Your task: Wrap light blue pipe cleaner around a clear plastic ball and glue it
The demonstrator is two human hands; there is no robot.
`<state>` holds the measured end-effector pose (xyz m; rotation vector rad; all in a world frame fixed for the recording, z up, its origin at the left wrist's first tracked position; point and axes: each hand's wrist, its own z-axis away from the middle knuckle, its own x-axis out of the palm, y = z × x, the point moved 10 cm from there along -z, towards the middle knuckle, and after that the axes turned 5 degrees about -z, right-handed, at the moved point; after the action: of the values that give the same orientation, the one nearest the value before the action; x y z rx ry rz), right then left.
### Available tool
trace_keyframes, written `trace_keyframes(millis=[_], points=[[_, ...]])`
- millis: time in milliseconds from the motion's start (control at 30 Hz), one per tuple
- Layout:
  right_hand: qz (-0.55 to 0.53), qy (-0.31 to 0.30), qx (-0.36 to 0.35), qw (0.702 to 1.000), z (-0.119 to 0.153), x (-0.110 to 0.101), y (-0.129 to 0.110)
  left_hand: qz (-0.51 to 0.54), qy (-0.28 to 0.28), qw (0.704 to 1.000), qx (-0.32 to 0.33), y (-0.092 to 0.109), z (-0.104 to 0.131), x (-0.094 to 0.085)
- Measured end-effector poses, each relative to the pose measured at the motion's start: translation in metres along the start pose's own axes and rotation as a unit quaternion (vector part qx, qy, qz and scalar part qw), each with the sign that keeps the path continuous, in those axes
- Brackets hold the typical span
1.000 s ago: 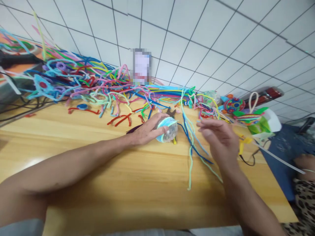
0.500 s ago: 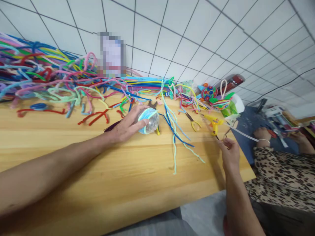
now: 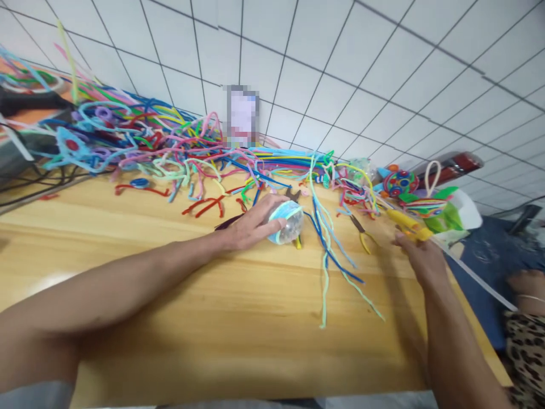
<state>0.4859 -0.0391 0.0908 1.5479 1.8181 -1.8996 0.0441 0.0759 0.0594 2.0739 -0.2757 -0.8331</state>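
Note:
My left hand point(image 3: 258, 222) is closed around a clear ball point(image 3: 293, 224) partly wrapped in light blue and pale green pipe cleaners. On the right, my right hand point(image 3: 419, 253) is at the yellow glue gun point(image 3: 409, 224), its fingers round the handle; a long white glue stick point(image 3: 472, 275) sticks out behind. Loose blue and pale green pipe cleaners point(image 3: 327, 244) lie between the hands. Yellow-handled pliers point(image 3: 363, 234) rest left of the glue gun. Dark-jawed pliers point(image 3: 293, 194) show partly behind the ball.
Bundled pipe cleaners point(image 3: 170, 136) line the wall side of the wooden table point(image 3: 213, 318). Colourful finished pieces point(image 3: 400, 182) stand at the back right. Dark cables point(image 3: 46, 184) lie at the far left. A person's leopard-print sleeve point(image 3: 525, 341) shows at the right edge.
The view has swung so that the table sits further right. My right hand has moved up from below the glue gun and taken hold of it. My left hand still holds the ball.

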Motion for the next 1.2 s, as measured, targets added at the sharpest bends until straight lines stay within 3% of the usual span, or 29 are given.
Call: trace_keyframes(millis=[100, 133, 200, 300, 500, 633, 833, 900, 1033, 1200], points=[[0.008, -0.013, -0.035, 0.999, 0.034, 0.018, -0.044, -0.002, -0.006, 1.0, -0.005, 0.001, 0.001, -0.001], [0.02, -0.02, -0.105, 0.994, 0.048, 0.027, -0.072, -0.002, -0.006, 1.0, -0.005, 0.001, 0.001, -0.002], [0.06, -0.156, -0.256, 0.952, 0.083, 0.071, -0.123, -0.001, -0.008, 1.0, -0.002, 0.003, 0.001, -0.003], [0.124, -0.233, -0.358, 0.896, 0.117, 0.106, -0.158, 0.003, -0.013, 1.0, 0.002, 0.006, 0.0, -0.004], [0.153, -0.214, -0.407, 0.875, 0.127, 0.114, -0.172, -0.001, -0.012, 1.0, 0.02, 0.011, -0.001, -0.004], [0.194, -0.244, -0.389, 0.867, 0.122, 0.126, -0.165, 0.0, -0.01, 1.0, 0.027, 0.009, -0.001, -0.003], [0.197, -0.281, -0.434, 0.833, 0.12, 0.14, -0.152, -0.005, -0.009, 0.999, 0.04, 0.008, -0.002, -0.002], [0.197, -0.272, -0.438, 0.834, 0.122, 0.14, -0.154, -0.007, -0.004, 0.999, 0.038, 0.008, -0.002, -0.003], [0.197, -0.21, -0.413, 0.864, 0.129, 0.13, -0.167, -0.007, -0.005, 0.999, 0.035, 0.008, -0.002, -0.003], [0.21, -0.231, -0.418, 0.853, 0.131, 0.137, -0.166, -0.009, -0.009, 0.999, 0.034, 0.008, -0.002, -0.003]])
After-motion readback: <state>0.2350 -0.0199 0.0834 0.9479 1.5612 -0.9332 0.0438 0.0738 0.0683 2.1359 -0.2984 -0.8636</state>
